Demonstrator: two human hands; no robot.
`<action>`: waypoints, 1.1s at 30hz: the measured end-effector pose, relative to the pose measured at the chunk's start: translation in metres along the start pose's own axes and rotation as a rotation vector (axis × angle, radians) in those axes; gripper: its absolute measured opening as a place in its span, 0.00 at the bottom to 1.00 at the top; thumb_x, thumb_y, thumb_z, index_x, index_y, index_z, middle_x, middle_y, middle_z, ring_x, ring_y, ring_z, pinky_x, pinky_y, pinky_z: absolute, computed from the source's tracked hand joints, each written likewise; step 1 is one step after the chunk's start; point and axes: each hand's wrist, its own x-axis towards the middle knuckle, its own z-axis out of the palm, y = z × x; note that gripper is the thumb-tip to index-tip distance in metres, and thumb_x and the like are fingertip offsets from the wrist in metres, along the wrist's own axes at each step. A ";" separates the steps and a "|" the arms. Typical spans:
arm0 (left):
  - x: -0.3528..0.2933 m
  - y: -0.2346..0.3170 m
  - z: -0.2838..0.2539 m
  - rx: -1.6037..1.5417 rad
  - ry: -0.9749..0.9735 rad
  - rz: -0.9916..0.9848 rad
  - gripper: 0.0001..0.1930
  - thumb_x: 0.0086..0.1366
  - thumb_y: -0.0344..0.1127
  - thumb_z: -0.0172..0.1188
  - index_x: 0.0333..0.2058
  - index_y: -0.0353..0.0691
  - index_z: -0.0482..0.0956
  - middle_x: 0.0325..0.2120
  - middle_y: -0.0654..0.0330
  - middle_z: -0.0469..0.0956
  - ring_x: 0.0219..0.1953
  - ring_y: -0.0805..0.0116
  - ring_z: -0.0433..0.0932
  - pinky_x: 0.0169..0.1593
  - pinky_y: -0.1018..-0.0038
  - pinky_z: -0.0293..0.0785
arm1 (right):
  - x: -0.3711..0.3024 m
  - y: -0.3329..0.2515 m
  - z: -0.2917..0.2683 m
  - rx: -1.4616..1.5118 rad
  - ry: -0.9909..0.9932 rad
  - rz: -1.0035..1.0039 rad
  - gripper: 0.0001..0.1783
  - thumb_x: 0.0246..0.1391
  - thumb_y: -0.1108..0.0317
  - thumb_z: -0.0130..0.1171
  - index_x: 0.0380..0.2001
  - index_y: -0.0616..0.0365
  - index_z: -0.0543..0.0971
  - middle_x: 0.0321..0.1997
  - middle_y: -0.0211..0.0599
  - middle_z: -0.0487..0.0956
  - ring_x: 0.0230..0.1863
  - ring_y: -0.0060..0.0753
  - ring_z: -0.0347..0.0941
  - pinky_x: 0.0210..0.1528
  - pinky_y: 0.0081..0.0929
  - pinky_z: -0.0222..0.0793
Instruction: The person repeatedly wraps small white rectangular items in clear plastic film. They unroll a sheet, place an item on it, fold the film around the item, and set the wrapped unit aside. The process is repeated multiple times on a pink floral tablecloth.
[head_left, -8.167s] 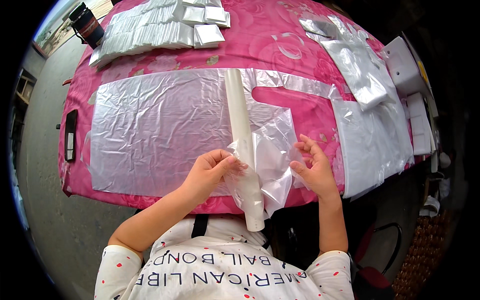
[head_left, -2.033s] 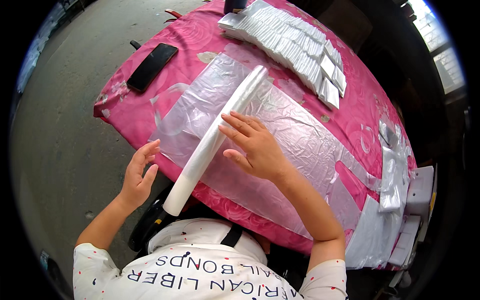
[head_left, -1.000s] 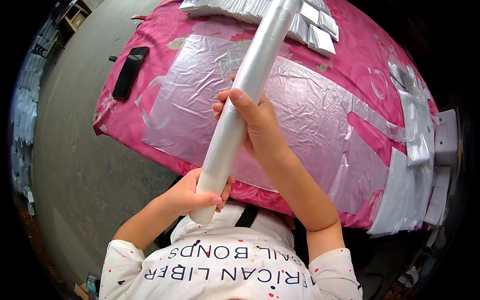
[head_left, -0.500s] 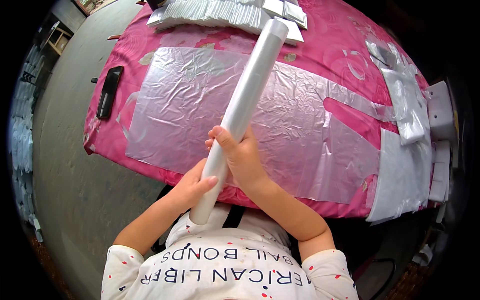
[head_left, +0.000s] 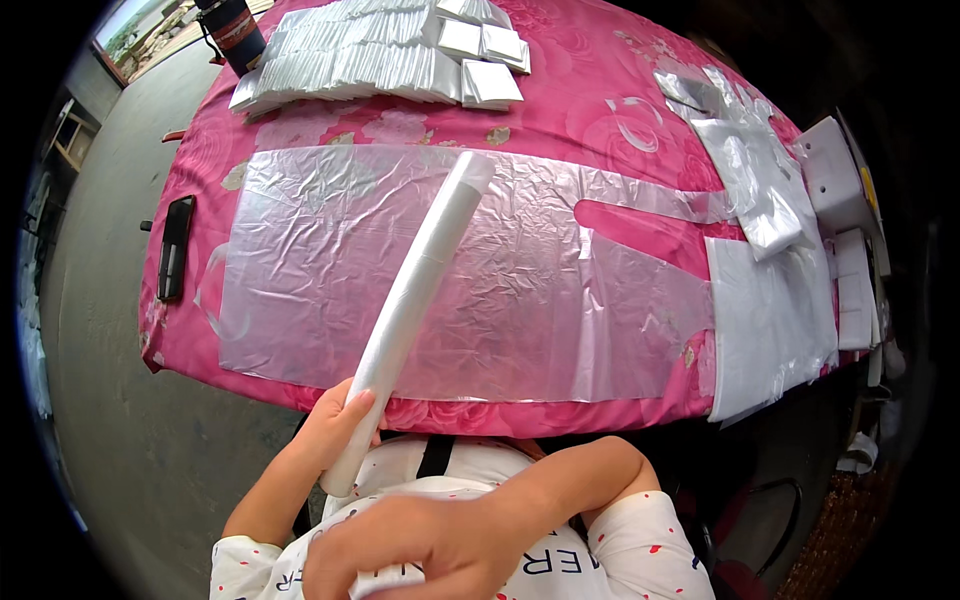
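The person's left hand (head_left: 338, 425) has its grip wrapped round a white roll (head_left: 410, 300) slanting across the surface's (head_left: 560, 120) near edge; the right hand's (head_left: 425, 540) grip is unclear; seemingly a holding step, calling for steadiness

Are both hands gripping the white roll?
No, only the left hand grips the white roll, near its lower end; the right hand is off it, before the shirt.
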 end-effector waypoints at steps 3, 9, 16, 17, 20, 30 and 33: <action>0.000 -0.003 0.002 0.015 -0.049 -0.024 0.18 0.66 0.48 0.48 0.41 0.37 0.67 0.24 0.61 0.73 0.23 0.75 0.73 0.28 0.78 0.71 | 0.015 0.019 0.047 0.477 -0.417 -0.101 0.14 0.59 0.65 0.49 0.33 0.69 0.74 0.30 0.42 0.75 0.35 0.30 0.70 0.38 0.26 0.65; -0.013 -0.024 -0.003 -0.079 -0.104 -0.126 0.20 0.65 0.51 0.48 0.41 0.38 0.67 0.24 0.60 0.73 0.22 0.75 0.73 0.28 0.78 0.71 | 0.027 0.040 0.064 0.633 -0.578 -0.068 0.13 0.56 0.67 0.50 0.33 0.70 0.74 0.30 0.41 0.76 0.34 0.27 0.70 0.36 0.25 0.66; -0.022 -0.032 -0.007 -0.075 -0.129 -0.175 0.21 0.64 0.51 0.49 0.42 0.37 0.68 0.25 0.60 0.73 0.23 0.75 0.73 0.29 0.78 0.71 | 0.032 0.044 0.057 0.570 -0.602 -0.027 0.12 0.53 0.70 0.52 0.34 0.71 0.75 0.29 0.40 0.77 0.32 0.24 0.69 0.35 0.24 0.66; -0.022 -0.033 -0.008 -0.066 -0.132 -0.173 0.21 0.64 0.51 0.50 0.42 0.37 0.68 0.25 0.60 0.73 0.23 0.75 0.73 0.30 0.78 0.71 | 0.031 0.043 0.052 0.535 -0.602 -0.015 0.12 0.53 0.70 0.52 0.34 0.71 0.75 0.29 0.40 0.77 0.32 0.24 0.69 0.35 0.24 0.66; -0.022 -0.035 -0.011 -0.054 -0.146 -0.184 0.21 0.64 0.50 0.50 0.44 0.37 0.68 0.25 0.60 0.73 0.24 0.75 0.73 0.31 0.78 0.72 | 0.020 0.032 0.023 0.155 -0.475 -0.016 0.07 0.48 0.77 0.51 0.31 0.69 0.75 0.27 0.39 0.76 0.30 0.28 0.70 0.34 0.26 0.66; -0.026 -0.040 -0.013 -0.034 -0.155 -0.187 0.20 0.65 0.46 0.50 0.47 0.36 0.67 0.27 0.60 0.72 0.26 0.75 0.72 0.33 0.78 0.71 | -0.052 -0.060 -0.183 -1.241 1.004 0.280 0.09 0.54 0.68 0.52 0.34 0.62 0.77 0.29 0.31 0.76 0.24 0.17 0.69 0.29 0.20 0.66; -0.026 -0.040 -0.011 -0.004 -0.135 -0.168 0.23 0.63 0.51 0.52 0.46 0.37 0.67 0.27 0.60 0.73 0.25 0.74 0.72 0.32 0.76 0.71 | -0.061 -0.068 -0.206 -1.026 1.010 0.478 0.14 0.57 0.61 0.53 0.34 0.62 0.77 0.26 0.29 0.75 0.21 0.14 0.67 0.26 0.15 0.64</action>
